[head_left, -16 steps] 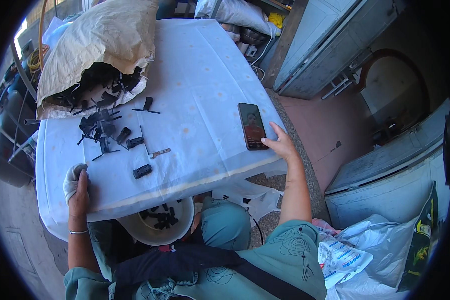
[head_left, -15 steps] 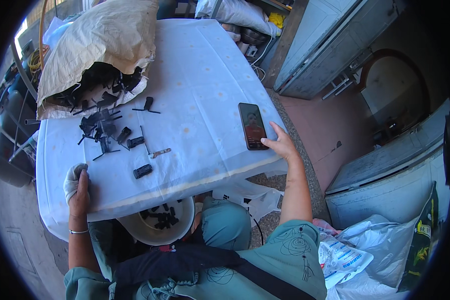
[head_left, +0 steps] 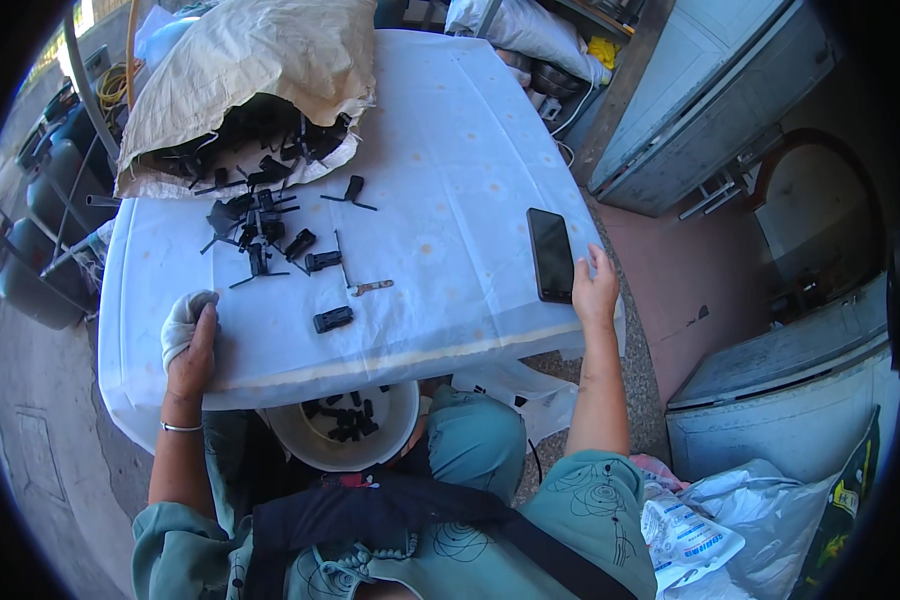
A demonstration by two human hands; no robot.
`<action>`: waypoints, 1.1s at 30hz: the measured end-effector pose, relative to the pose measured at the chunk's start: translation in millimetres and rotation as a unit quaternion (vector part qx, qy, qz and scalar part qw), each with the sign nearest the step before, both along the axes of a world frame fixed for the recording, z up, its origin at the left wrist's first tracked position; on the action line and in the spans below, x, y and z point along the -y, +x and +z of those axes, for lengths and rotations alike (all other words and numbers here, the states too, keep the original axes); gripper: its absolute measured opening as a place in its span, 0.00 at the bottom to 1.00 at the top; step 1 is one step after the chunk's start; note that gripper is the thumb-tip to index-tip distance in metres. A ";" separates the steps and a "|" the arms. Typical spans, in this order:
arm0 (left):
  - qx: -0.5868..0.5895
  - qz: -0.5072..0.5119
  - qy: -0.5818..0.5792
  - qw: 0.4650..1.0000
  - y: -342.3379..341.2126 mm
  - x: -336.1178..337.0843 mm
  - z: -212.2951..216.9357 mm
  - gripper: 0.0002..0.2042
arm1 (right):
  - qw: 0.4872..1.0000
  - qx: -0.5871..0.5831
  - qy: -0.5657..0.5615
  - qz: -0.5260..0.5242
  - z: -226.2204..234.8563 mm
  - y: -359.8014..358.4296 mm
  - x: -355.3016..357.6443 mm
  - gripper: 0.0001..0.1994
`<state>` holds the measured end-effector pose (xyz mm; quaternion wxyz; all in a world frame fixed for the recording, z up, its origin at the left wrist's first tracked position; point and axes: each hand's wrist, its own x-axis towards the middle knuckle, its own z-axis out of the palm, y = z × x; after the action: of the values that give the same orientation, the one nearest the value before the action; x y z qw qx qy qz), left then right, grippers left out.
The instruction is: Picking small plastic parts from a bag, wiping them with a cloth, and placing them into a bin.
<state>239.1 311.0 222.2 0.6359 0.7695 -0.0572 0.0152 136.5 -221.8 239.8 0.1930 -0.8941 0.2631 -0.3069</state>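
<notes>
Gas cylinders [head_left: 40,230] line the far left, beside a table [head_left: 450,130] covered in white sheeting. At its near left corner the person's left hand [head_left: 192,345] rests with fingers curled around a wad of white cloth [head_left: 182,318], thumb laid along the table edge as if to steady it. Behind, an open sack [head_left: 240,70] lies on its side, so small black plastic parts [head_left: 260,235] spill out within reach. A single black piece [head_left: 333,319] sits apart near the front edge, above a white bucket [head_left: 342,425] in the lap, where more such pieces lie. Rightward, the right hand [head_left: 594,290] rests with loose, open fingers touching a dark phone [head_left: 551,254] lying flat at the table's right edge.
</notes>
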 end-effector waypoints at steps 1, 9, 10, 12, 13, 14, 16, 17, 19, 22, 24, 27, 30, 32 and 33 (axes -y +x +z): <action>0.004 -0.003 0.008 1.000 -0.5 -1.7 1.0 0.08 | 0.999 0.036 -0.029 0.028 4.1 -1.1 -13.9 0.15; 0.026 -0.018 0.034 0.999 -1.8 9.7 11.3 0.08 | 0.907 -0.037 0.032 0.419 26.7 13.9 -172.3 0.14; 0.036 -0.014 0.042 0.998 -1.8 10.4 10.7 0.08 | 0.894 -0.034 -0.001 0.447 26.9 21.3 -191.1 0.15; 0.036 -0.018 0.039 0.998 -2.0 11.8 9.9 0.08 | 0.878 -0.024 -0.032 0.477 24.3 34.4 -219.1 0.16; 0.025 -0.024 0.031 0.999 -2.8 11.4 11.4 0.08 | 0.875 -0.045 -0.043 0.479 23.0 40.7 -230.6 0.16; 0.025 -0.021 0.043 0.999 -5.0 13.0 14.5 0.08 | 0.873 -0.067 -0.056 0.480 23.0 44.8 -238.3 0.17; 0.045 -0.018 0.033 0.998 -2.9 11.6 7.3 0.08 | 0.871 -0.069 -0.056 0.483 15.7 55.7 -245.9 0.18; 0.064 -0.021 0.020 0.998 -1.4 12.4 6.4 0.09 | 0.872 -0.074 -0.058 0.480 12.2 60.0 -247.5 0.18; 0.066 -0.024 0.052 0.996 -2.5 10.1 9.3 0.09 | 0.878 -0.056 -0.038 0.474 8.1 59.7 -248.6 0.18; 0.077 -0.032 0.121 0.989 -2.7 12.1 10.5 0.10 | 0.869 -0.036 0.002 0.493 7.4 62.6 -244.8 0.17; 0.111 -0.027 0.218 0.969 -9.2 26.3 26.0 0.11 | 0.855 -0.036 0.026 0.517 11.5 62.7 -240.2 0.16; 0.158 -0.123 0.207 0.958 -20.3 52.1 60.1 0.13 | 0.897 -0.025 0.153 0.415 16.7 68.8 -225.9 0.16; 0.229 -0.169 0.253 0.925 -10.4 74.7 60.4 0.16 | 0.926 0.003 -0.014 0.377 8.2 74.2 -218.6 0.15; 0.242 -0.229 0.261 0.906 -2.0 87.1 57.3 0.18 | 0.904 -0.031 -0.121 0.409 8.3 70.0 -231.1 0.12; 0.243 -0.230 0.262 0.905 -1.8 91.8 54.6 0.18 | 0.905 -0.030 -0.121 0.408 6.8 69.7 -233.5 0.12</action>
<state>237.2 219.2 276.8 0.3635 0.8464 -0.3873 0.0399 206.2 11.7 246.6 0.1842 -0.9484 -0.1580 -0.2041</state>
